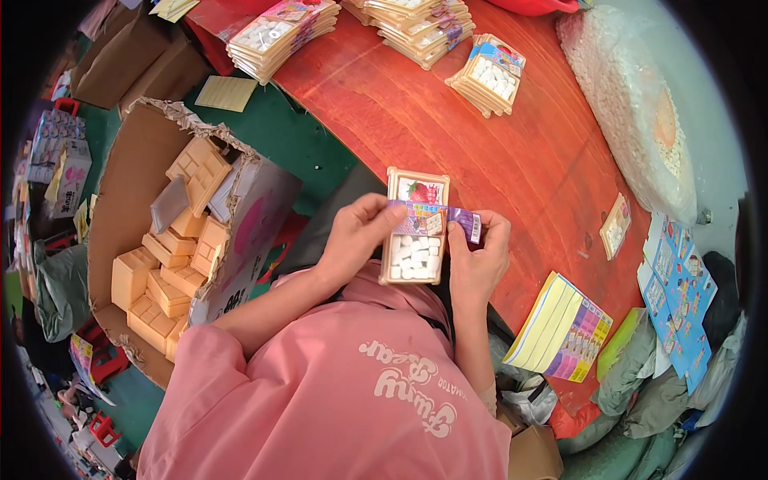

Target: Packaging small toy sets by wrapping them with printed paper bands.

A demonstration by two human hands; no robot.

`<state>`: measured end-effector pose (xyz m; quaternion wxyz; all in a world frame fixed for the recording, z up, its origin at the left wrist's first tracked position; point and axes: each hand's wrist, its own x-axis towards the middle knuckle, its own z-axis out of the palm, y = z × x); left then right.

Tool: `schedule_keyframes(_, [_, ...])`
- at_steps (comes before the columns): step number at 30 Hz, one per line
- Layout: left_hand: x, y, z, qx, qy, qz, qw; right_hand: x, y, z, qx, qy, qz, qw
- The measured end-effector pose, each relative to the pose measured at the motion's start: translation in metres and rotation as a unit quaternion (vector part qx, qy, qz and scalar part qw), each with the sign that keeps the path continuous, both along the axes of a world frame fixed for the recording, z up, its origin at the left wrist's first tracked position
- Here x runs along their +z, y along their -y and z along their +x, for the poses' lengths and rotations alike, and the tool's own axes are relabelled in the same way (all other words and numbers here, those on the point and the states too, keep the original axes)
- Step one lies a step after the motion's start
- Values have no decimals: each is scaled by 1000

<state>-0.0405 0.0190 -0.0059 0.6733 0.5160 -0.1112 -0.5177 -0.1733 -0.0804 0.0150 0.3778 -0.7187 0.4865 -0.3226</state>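
Observation:
My left hand (364, 232) grips a beige plastic tray (386, 262) by its left side, thumb lying on top and the other fingers beneath. Small white marshmallow-like pieces (416, 258) fill the tray's near part. A strawberry picture (422, 192) shows at its far end. Across the middle runs a purple printed paper band (422, 220), its free end sticking out to the right. My right hand (484, 252) pinches that free end between thumb and fingers. Both hands are over my lap, at the edge of the red-brown table (536, 200).
Stacks of banded trays (280, 38) stand at the table's far side, with a smaller stack (490, 76) nearer. A bag of white pieces (632, 104) lies far right. A single tray (615, 227) and printed sheets (560, 328) lie right. A carton (132, 160) holds beige trays on the left.

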Motion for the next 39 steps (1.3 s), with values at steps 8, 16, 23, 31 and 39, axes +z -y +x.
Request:
schedule_keyframes(8, [3,-2,1,-21,20,11,1000,1,5,-3,4,36,13,999])
schedule_keyframes(16, [8,4,3,-88,-330,-169,925,26,2,6,33,303,376,875])
schedule_keyframes(23, [9,6,9,-181,-360,-123,907,39,5,22,137,301,406,852])
schedule_keyframes(31, [2,19,15,-117,-492,-164,847,41,19,35,115,247,383,883])
schedule_keyframes(39, [26,45,17,4,-262,-123,957,71,21,11,209,144,268,929])
